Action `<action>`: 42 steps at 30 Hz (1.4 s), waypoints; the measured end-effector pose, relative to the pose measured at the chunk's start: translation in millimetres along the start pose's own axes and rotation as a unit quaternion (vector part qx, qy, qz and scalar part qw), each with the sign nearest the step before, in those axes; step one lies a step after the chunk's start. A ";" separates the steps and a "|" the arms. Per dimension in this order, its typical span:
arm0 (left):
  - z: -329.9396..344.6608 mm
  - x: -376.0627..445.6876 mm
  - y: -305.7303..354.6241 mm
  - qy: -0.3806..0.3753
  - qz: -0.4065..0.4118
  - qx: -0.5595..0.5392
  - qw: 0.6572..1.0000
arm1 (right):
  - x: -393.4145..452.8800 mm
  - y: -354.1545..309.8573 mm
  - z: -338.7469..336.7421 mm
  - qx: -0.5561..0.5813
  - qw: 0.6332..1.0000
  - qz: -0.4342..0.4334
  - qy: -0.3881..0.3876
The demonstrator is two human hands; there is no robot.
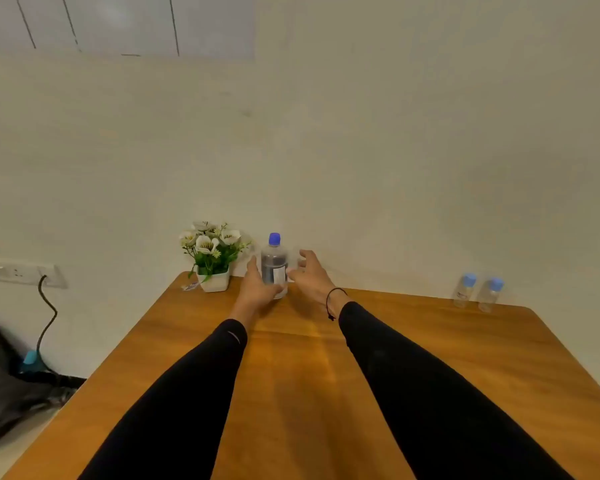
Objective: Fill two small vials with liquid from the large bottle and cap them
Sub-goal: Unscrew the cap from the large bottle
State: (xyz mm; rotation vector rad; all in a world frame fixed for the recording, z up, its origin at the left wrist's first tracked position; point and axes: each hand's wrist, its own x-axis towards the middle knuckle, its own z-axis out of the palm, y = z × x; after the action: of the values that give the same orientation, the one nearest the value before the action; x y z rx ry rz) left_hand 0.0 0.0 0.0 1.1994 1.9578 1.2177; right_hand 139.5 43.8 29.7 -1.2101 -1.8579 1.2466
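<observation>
A large clear bottle (274,263) with a blue cap and a white label stands upright at the far edge of the wooden table (413,358). My left hand (257,285) wraps round its lower left side. My right hand (310,271) hovers just right of the bottle, fingers spread and loosely curled, holding nothing. Two small clear vials (465,291) (489,294) with light blue caps stand side by side at the table's far right corner, both capped.
A white pot of white flowers (212,259) sits just left of the bottle against the wall. A wall socket with a dark cable (45,306) and a dark bag (4,382) lie beyond the table's left edge.
</observation>
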 end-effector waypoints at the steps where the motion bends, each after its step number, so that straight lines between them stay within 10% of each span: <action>1: -0.7 2.5 -1.1 -0.014 0.004 -0.014 1.000 | 4.3 1.8 4.9 0.006 1.000 0.002 -0.001; 13: -15.8 -15.5 -25.1 -0.055 0.063 0.025 0.996 | -8.2 13.3 26.3 -0.007 0.999 -0.032 -0.010; 42: 13.3 -342.5 -14.7 0.033 0.131 0.127 0.983 | -336.6 22.3 -38.5 -0.139 0.987 -0.082 -0.011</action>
State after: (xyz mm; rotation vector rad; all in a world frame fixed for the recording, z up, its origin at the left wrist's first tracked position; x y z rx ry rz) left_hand 162.5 -301.2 -23.3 1.6077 2.1024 1.1690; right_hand 318.8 -244.5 28.9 -1.1581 -2.1541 0.9381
